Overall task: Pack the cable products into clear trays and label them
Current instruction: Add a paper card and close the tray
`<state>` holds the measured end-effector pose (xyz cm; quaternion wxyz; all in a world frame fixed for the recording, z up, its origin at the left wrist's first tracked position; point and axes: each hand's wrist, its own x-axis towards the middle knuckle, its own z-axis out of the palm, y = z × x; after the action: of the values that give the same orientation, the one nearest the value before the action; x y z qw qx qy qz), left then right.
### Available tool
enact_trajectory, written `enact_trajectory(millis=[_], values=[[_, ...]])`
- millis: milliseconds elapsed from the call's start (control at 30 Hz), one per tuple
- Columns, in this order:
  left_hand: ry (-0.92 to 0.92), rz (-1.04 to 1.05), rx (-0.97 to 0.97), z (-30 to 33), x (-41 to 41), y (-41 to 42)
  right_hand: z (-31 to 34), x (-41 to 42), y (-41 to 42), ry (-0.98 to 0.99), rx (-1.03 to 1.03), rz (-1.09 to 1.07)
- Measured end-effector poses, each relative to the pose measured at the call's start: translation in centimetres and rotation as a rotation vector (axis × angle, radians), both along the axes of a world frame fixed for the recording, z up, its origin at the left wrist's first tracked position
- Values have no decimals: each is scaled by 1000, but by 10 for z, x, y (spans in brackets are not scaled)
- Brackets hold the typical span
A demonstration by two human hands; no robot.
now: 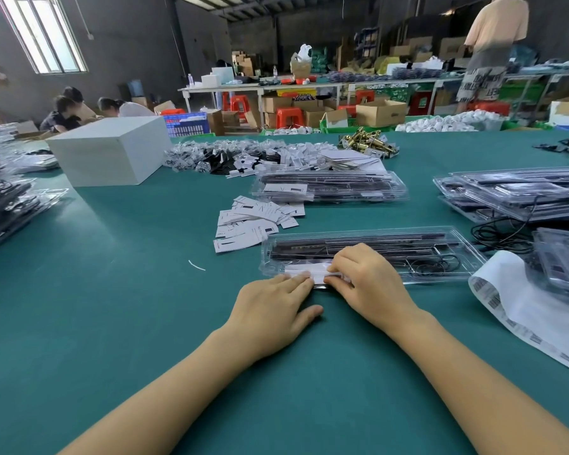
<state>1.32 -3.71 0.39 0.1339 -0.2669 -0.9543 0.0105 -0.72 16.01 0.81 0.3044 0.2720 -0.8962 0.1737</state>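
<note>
A clear plastic tray holding black bars and a coiled cable lies on the green table in front of me. A white label sits on its near left edge. My left hand lies flat with straight fingers pressing the label's left part. My right hand presses the label's right part with its fingertips, fingers bent over it. A loose pile of white paper cards lies just behind the tray to the left.
Another filled tray lies farther back, stacked trays at the right, more at the far left. A sheet of barcode labels hangs at right. A white box, bagged parts and brass pieces stand behind.
</note>
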Motion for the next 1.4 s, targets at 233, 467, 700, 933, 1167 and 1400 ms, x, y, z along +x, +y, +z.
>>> enact_trajectory(millis=[233, 467, 700, 933, 1167, 1400], values=[[-180, 81, 14, -7, 9, 5, 2, 0, 4, -27, -57, 29], [298, 21, 153, 6, 19, 10, 5, -2, 14, -158, -151, 64], [297, 233, 423, 12, -4, -22, 3, 2, 10, 42, 8, 16], [-64, 182, 678, -1, -19, -34, 2, 3, 10, -6, 85, 72], [-314, 332, 1026, 4, -22, -29, 4, 0, 9, -48, 81, 70], [-610, 399, 1373, 16, -31, -26, 2, 5, 2, 60, 126, -51]])
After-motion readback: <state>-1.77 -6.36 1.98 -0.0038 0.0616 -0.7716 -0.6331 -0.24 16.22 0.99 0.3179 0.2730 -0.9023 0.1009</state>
